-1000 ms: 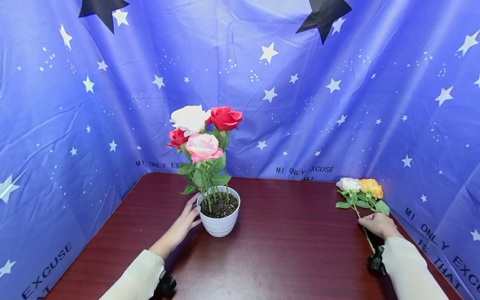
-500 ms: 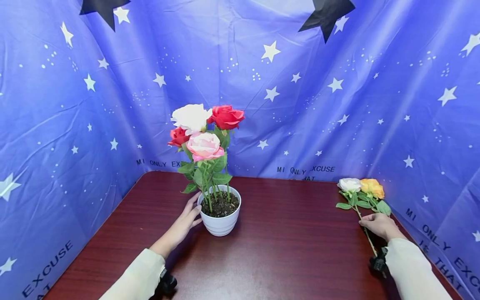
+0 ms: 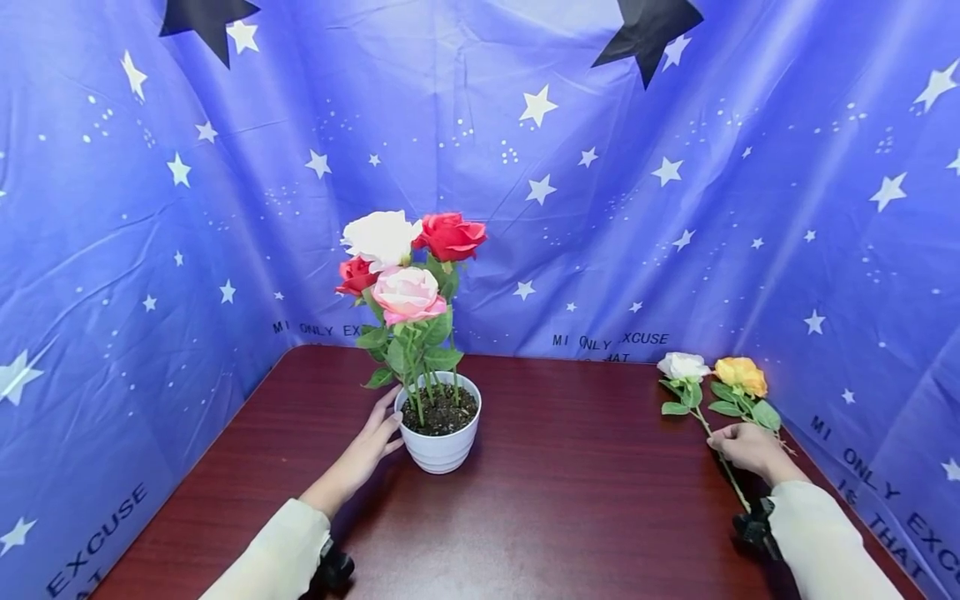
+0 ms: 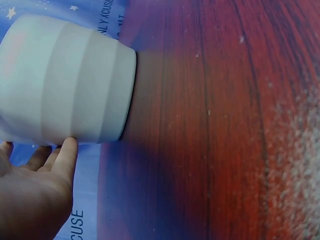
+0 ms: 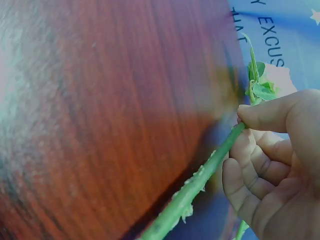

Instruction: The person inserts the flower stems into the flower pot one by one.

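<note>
My right hand [image 3: 753,450] pinches the green stem [image 5: 192,187] of a white rose [image 3: 683,367] between thumb and fingertips. Its bloom points away, toward the back of the table. Just right of it an orange-yellow rose [image 3: 741,377] lies on the table, its stem partly hidden by the hand. My left hand [image 3: 367,446] rests with its fingers against the left side of a white ribbed pot [image 3: 441,454]. In the left wrist view the fingertips touch the wall of the pot [image 4: 75,85]. Dark soil [image 3: 442,412] fills the pot, and several roses stand upright in it.
In the pot stand a white rose [image 3: 381,237], a pink rose [image 3: 408,294] and two red roses, one at the right [image 3: 452,237]. The dark red wooden table [image 3: 570,467] is enclosed by a blue star-patterned curtain [image 3: 465,100].
My right hand has shifted slightly left with the white rose, so a gap now shows between it and the orange-yellow rose. The left hand and pot stay in place.
</note>
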Demonstrator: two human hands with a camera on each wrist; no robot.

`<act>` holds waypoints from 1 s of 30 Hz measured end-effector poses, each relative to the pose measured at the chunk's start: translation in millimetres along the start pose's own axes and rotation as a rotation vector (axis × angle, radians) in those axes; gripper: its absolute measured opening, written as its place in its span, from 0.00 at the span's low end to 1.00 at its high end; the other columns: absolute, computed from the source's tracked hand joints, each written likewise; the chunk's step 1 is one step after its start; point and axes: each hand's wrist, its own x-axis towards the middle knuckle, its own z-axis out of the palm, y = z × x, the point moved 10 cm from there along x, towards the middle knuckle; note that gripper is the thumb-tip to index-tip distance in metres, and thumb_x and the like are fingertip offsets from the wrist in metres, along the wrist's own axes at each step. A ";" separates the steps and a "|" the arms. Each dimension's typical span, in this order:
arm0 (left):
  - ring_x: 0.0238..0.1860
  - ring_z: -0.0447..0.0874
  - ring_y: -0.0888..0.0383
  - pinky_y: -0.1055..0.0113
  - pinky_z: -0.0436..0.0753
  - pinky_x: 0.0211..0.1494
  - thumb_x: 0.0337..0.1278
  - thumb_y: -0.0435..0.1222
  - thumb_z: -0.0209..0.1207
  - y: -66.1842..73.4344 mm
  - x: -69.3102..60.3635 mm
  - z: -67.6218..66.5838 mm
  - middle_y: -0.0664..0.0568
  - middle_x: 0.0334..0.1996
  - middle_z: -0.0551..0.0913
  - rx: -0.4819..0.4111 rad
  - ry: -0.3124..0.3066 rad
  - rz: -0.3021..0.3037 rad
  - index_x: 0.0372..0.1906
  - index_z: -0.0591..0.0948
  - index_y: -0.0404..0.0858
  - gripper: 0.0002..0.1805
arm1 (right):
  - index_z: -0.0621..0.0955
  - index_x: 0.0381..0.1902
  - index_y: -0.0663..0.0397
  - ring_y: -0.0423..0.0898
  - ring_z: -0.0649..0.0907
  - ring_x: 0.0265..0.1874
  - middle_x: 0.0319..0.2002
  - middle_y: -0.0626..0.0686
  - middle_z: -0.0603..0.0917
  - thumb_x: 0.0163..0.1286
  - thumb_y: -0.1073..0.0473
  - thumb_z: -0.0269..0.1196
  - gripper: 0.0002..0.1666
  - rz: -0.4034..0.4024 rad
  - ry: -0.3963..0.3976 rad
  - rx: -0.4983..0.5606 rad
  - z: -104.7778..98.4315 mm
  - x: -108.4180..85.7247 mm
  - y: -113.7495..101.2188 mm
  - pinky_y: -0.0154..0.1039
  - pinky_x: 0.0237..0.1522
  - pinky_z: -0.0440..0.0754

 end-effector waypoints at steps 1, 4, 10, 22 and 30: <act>0.74 0.49 0.36 0.38 0.60 0.71 0.80 0.41 0.40 -0.3 -0.2 -0.4 0.32 0.74 0.49 0.004 0.003 -0.002 0.80 0.46 0.42 0.32 | 0.80 0.45 0.76 0.44 0.79 0.28 0.28 0.50 0.81 0.73 0.59 0.57 0.20 -0.005 0.001 0.012 -0.5 0.3 -2.2 0.39 0.31 0.79; 0.74 0.49 0.37 0.38 0.60 0.71 0.81 0.41 0.40 -0.7 -0.6 -1.0 0.32 0.74 0.49 0.006 0.004 -0.005 0.80 0.46 0.42 0.32 | 0.80 0.46 0.76 0.44 0.78 0.28 0.27 0.49 0.80 0.74 0.59 0.56 0.20 -0.024 0.021 0.021 -3.8 1.4 -10.0 0.38 0.31 0.78; 0.74 0.47 0.38 0.37 0.59 0.72 0.81 0.42 0.40 -0.2 0.9 -0.5 0.32 0.75 0.48 -0.005 -0.003 0.002 0.80 0.46 0.43 0.32 | 0.79 0.46 0.75 0.45 0.80 0.27 0.26 0.49 0.82 0.75 0.57 0.57 0.20 -0.095 0.105 -0.025 -15.9 0.3 -40.3 0.40 0.30 0.78; 0.74 0.47 0.37 0.37 0.58 0.72 0.81 0.41 0.39 -1.0 -0.3 0.1 0.33 0.76 0.46 -0.013 -0.015 0.014 0.80 0.46 0.42 0.31 | 0.79 0.46 0.70 0.45 0.83 0.26 0.29 0.51 0.86 0.74 0.55 0.61 0.18 -0.257 0.196 0.000 -18.1 1.6 -104.8 0.37 0.28 0.78; 0.75 0.46 0.39 0.37 0.58 0.72 0.81 0.41 0.39 -0.5 -1.2 0.0 0.34 0.76 0.46 -0.010 -0.013 0.016 0.80 0.46 0.43 0.31 | 0.79 0.45 0.64 0.46 0.85 0.28 0.32 0.54 0.87 0.74 0.55 0.62 0.15 -0.359 0.242 0.080 -18.9 -2.9 -165.3 0.34 0.27 0.81</act>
